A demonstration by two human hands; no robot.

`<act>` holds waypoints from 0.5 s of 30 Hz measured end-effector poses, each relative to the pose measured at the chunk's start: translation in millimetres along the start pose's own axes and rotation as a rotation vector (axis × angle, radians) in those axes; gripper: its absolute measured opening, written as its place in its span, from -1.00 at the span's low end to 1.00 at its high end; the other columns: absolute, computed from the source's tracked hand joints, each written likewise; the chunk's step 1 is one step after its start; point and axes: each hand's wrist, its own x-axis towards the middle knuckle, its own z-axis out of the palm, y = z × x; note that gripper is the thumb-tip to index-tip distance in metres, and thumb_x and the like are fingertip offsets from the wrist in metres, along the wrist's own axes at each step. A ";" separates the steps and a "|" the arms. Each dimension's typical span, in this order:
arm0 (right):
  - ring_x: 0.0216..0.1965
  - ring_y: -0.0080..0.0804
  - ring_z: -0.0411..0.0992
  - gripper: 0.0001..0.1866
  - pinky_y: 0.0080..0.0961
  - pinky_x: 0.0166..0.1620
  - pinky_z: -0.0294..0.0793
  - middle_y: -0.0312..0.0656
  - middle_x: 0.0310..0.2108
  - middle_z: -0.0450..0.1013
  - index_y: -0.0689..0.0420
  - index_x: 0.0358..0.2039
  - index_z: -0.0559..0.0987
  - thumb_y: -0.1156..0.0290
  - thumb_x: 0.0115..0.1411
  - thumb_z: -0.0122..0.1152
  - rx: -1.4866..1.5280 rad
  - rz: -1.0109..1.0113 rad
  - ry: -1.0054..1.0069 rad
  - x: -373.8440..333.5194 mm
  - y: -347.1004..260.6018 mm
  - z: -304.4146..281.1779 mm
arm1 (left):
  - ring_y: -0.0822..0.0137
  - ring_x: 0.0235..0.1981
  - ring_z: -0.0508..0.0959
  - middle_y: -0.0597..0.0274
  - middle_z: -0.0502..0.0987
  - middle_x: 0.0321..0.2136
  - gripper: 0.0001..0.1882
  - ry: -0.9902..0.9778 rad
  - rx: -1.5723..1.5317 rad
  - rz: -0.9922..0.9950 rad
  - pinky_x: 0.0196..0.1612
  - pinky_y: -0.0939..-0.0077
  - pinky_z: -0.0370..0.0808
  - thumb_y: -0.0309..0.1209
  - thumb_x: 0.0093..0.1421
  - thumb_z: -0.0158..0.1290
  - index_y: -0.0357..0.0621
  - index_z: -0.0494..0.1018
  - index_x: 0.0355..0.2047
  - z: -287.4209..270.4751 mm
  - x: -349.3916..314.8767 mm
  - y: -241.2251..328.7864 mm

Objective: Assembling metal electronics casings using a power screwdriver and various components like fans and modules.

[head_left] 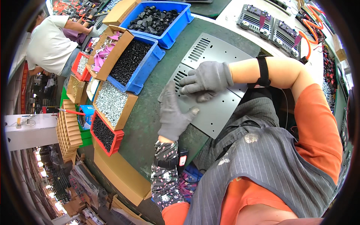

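Two grey sheet-metal panels with slots and small holes lie side by side on the green table: the nearer panel (pixel 212 112) and the farther panel (pixel 221 48). My left hand (pixel 173 116), in a grey glove, lies at the nearer panel's left edge with its fingers stretched out and its thumb spread onto the metal. Reaching in from the right, my right hand (pixel 208 79), also gloved in grey, rests over the slotted end of that panel. Its fingers are bent and close together; whatever may be under them is hidden.
Left of the panels stand a blue bin of black caps (pixel 174 32), a blue bin of black screws (pixel 148 77), a cardboard box of silver screws (pixel 125 107) and a red bin (pixel 118 138). Grey units with circuit boards (pixel 255 22) lie back right. Another person (pixel 52 45) works far left.
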 end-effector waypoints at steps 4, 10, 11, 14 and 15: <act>0.02 -0.02 0.28 -0.29 -0.13 -0.20 0.46 -0.01 0.13 0.18 -0.03 0.12 0.26 -0.03 -0.03 0.17 -0.016 -0.058 -0.009 -11.3 2.3 -8.6 | 0.00 0.25 0.04 -0.07 0.10 0.17 0.20 -0.070 0.128 0.017 0.28 0.12 -0.08 -0.07 -0.25 0.33 -0.27 -0.17 0.25 15.4 16.9 8.5; 0.19 0.02 0.12 -0.04 -0.10 0.16 0.13 0.01 0.18 0.14 0.08 0.19 0.20 -0.20 -0.15 0.25 0.025 0.189 0.130 -60.6 9.0 -18.7 | 0.01 0.27 0.00 -0.03 0.10 0.17 0.17 -0.088 0.232 0.027 0.29 -0.04 -0.20 0.05 -0.25 0.30 -0.18 -0.10 0.24 27.6 41.0 9.8; 0.19 0.01 0.12 0.00 -0.07 0.20 0.07 0.04 0.16 0.17 0.17 0.18 0.18 -0.22 -0.14 0.23 -0.025 0.240 0.107 -66.6 9.1 -16.9 | 0.05 0.25 0.05 0.02 0.13 0.16 0.08 -0.082 0.272 0.055 0.28 -0.03 -0.15 0.05 -0.25 0.30 -0.11 0.01 0.20 29.3 44.6 9.5; 0.19 0.03 0.12 -0.01 -0.07 0.21 0.07 0.06 0.14 0.20 0.20 0.17 0.19 -0.24 -0.12 0.21 -0.063 0.325 0.178 -79.5 2.3 -8.2 | 0.09 0.18 0.19 0.11 0.28 0.07 -0.27 -0.002 0.296 0.143 0.24 0.06 0.02 -0.04 -0.19 0.28 0.00 0.33 0.00 29.4 49.4 6.6; 0.19 0.03 0.13 -0.07 -0.11 0.22 0.08 0.07 0.13 0.21 0.23 0.15 0.21 -0.19 -0.07 0.19 -0.051 0.368 0.199 -81.1 -0.1 -5.3 | 0.09 0.15 0.23 0.11 0.32 0.03 -0.37 0.017 0.252 0.150 0.21 0.11 0.09 -0.10 -0.17 0.27 -0.01 0.38 -0.07 26.9 49.7 4.5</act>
